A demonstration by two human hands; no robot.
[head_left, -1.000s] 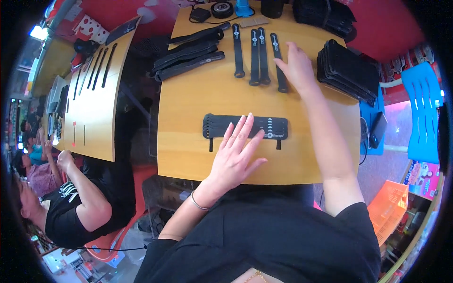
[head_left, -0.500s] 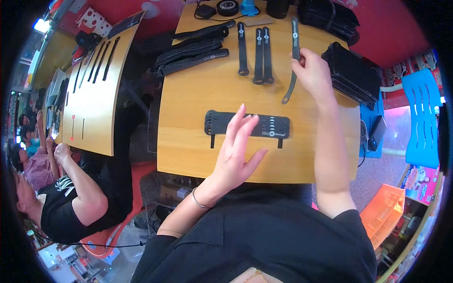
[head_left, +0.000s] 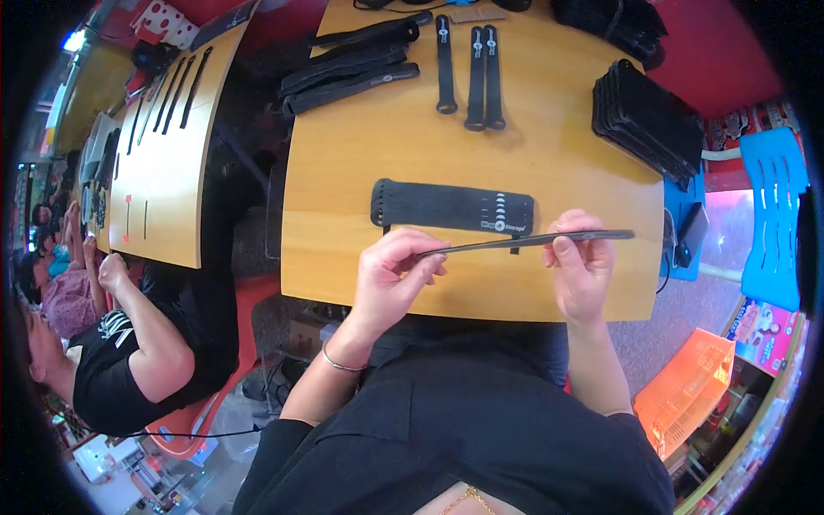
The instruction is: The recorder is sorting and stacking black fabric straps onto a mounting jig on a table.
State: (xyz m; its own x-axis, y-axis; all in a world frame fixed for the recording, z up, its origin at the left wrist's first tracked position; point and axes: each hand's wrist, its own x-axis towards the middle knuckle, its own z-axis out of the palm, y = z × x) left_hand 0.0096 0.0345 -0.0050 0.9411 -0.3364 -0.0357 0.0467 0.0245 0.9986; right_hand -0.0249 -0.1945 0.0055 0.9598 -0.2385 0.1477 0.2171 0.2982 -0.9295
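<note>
Between my two hands a black strap (head_left: 498,245) is stretched out sideways, seen nearly edge-on above the near part of the table. My left hand (head_left: 393,273) pinches its left end. My right hand (head_left: 581,262) grips it closer to the right end, which sticks out past my fingers. Just beyond my hands lies a flat row of black straps (head_left: 438,202) side by side, with pale printing at its right end. Farther back are a single strap (head_left: 445,67) and a pair of straps (head_left: 484,81), each with a hole at its near end.
Bundles of black straps (head_left: 352,79) lie at the table's back left. A black stack (head_left: 648,120) stands at the right edge, and a dark bundle (head_left: 605,26) behind it. An orange basket (head_left: 684,390) is at lower right. To the left, a person (head_left: 137,352) sits at another table (head_left: 176,180).
My right hand has brought a strap from the back right of the table toward me. My left hand, spread before, has closed on the strap's other end. The view has shifted slightly.
</note>
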